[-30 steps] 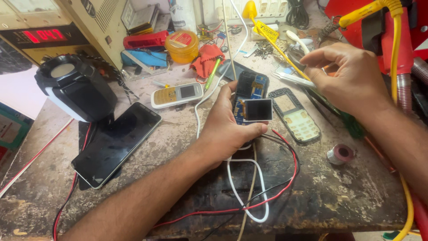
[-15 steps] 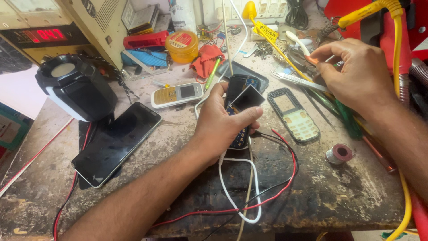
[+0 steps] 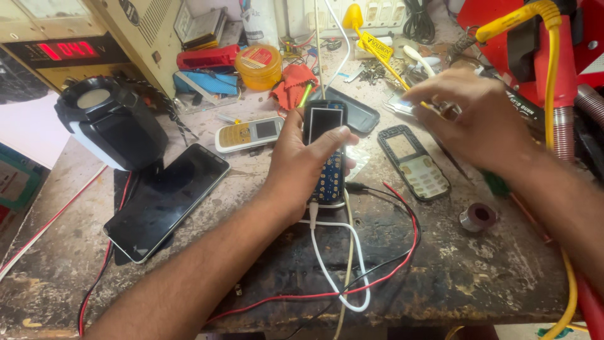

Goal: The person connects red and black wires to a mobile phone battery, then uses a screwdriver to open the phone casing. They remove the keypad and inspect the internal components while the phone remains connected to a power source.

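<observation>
My left hand (image 3: 302,164) grips an opened keypad phone (image 3: 327,151) at the middle of the bench, thumb across it just below its small screen, blue circuit board showing lower down. A white cable (image 3: 333,264) is plugged into the phone's bottom end and loops toward the front edge. My right hand (image 3: 478,119) hovers at the back right over a clutter of tools, fingers pinched around a small thin object that is too blurred to name. The phone's grey front cover with keypad (image 3: 415,160) lies flat between the two hands.
A black smartphone (image 3: 167,198) lies at the left, beside a black-and-white device (image 3: 110,123). A white-and-yellow keypad phone (image 3: 248,133), orange tin (image 3: 258,66), red cloth (image 3: 292,85), power supply with red digits (image 3: 63,50), solder roll (image 3: 478,217), red and black wires (image 3: 402,252) surround the work.
My left hand has raised the phone and turned it so its screen faces up. My right hand has moved from the far tools toward the middle, fingers pinched.
</observation>
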